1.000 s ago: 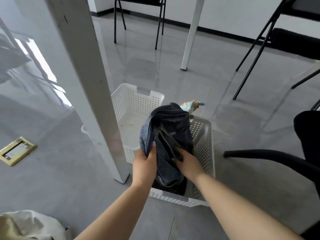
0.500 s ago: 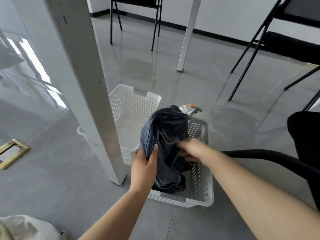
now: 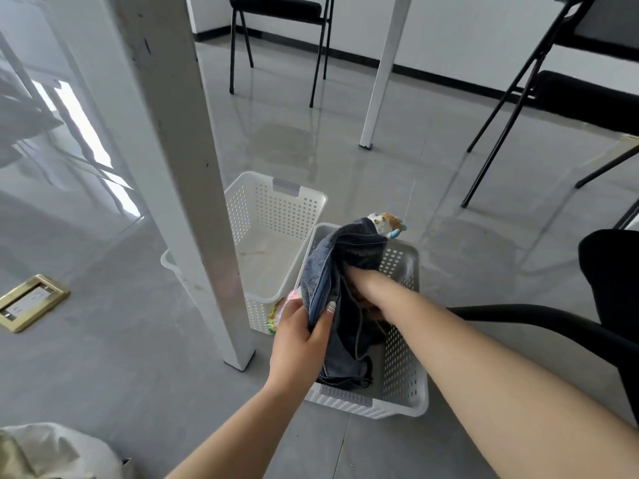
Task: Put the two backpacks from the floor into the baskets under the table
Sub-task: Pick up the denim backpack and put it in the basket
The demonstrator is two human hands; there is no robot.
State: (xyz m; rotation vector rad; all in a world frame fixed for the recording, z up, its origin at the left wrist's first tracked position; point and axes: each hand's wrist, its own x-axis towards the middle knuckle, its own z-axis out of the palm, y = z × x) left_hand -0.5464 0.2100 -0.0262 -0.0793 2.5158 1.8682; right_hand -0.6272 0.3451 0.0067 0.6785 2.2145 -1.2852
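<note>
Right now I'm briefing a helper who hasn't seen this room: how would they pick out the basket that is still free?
Find the thick white table leg nearest the camera. Two white perforated baskets sit side by side just behind it on the grey floor. The free basket is the farther one, nothing visible inside, while its neighbour holds the denim backpack gripped by both hands.

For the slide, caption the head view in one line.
Left hand and right hand push a denim backpack into the nearer white basket; the other basket holds no backpack.

Two white baskets, one denim backpack, one pale bag lower left, two table legs, two hands, one brass floor plate
</note>
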